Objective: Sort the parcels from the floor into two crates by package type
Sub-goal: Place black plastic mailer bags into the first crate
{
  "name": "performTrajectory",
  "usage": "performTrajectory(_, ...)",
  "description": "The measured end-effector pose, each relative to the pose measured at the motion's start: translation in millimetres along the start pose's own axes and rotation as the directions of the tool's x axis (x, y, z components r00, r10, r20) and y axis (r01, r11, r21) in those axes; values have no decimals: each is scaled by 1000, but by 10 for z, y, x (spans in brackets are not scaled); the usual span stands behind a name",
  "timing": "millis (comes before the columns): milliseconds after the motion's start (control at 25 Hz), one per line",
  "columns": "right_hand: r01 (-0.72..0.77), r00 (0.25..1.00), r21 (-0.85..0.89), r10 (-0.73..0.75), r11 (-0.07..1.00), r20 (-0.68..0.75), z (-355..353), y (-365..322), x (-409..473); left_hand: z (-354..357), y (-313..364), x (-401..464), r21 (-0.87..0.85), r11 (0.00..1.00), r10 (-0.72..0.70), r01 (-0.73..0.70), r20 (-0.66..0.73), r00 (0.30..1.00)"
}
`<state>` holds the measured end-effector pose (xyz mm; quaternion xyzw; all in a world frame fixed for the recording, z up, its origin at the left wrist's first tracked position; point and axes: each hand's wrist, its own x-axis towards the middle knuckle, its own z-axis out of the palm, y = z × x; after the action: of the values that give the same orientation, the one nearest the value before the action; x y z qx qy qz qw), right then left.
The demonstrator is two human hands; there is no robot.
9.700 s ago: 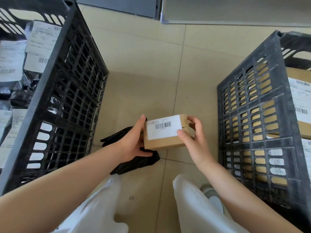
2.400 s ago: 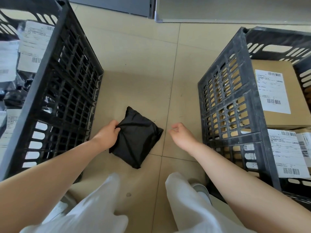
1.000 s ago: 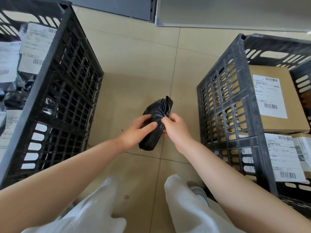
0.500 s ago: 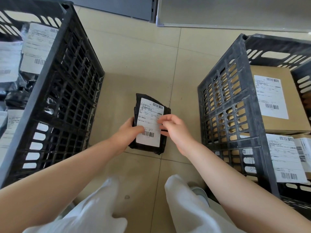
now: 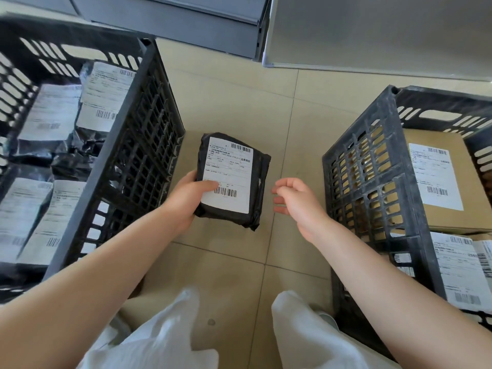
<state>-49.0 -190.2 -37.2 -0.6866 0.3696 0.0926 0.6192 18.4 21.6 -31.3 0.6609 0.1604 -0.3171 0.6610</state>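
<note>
My left hand [image 5: 186,198] grips a black poly-bag parcel [image 5: 259,169] by its left edge, thumb on the white label, label side up, above the floor between the two crates. My right hand [image 5: 295,198] hovers just right of the parcel, apart from it, fingers loosely curled and holding nothing. The left black crate [image 5: 127,145] holds several black bag parcels [image 5: 48,121] with white labels. The right black crate [image 5: 356,182] holds brown cardboard boxes [image 5: 436,182] with labels.
Beige tiled floor [image 5: 234,102] runs between the crates. Grey cabinet bases [image 5: 202,25] and a grey panel [image 5: 372,35] stand at the back. My white-trousered knees [image 5: 300,331] fill the bottom of the view.
My right hand let go of the parcel's label and moved right. The left hand now holds the parcel alone, slightly higher. The view has tilted toward the left crate.
</note>
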Motion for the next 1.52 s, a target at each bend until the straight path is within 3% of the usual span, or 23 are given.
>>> performTrajectory(240, 104, 985, -128, -84, 986, 153, 410, -506, -75, -344, 485, -309, -41, 987, 157, -158, -36, 987)
performTrajectory(480, 228, 943, -153, -178, 962, 282, 971, -1097, -256, -782, 901, -656, -151, 968, 190, -199, -68, 979)
performTrajectory(720, 283, 892, -172, -192, 944, 410, 1500, -1554, -453, -1497, 1166, -772, -214, 943, 186, -254, -290, 939)
performTrajectory(840, 389, 841, -293, -207, 874, 500, 1800, -1592, -584, -1829, 1145, -792, -213, 944, 166, -252, -355, 920)
performTrajectory(1000, 513, 815, -416, -275, 750, 510, 2058, -1506, -666, -2081, 976, -766, -196, 962, 117, -192, -340, 933)
performTrajectory(1160, 530, 820, -428, -312, 732, 481, 2127, -1453, -684, -2284, 847, -700, -210, 962, 86, -176, -377, 922)
performTrajectory(1360, 645, 760, -556, -370, 524, 534, 2211, -1310, -667, -2776, 806, -495, -145, 975, 67, -166, -525, 849)
performTrajectory(1520, 665, 747, -588, -389, 461, 540, 2226, -1292, -643, -3022, 903, -204, -36, 983, 121, -181, -613, 781)
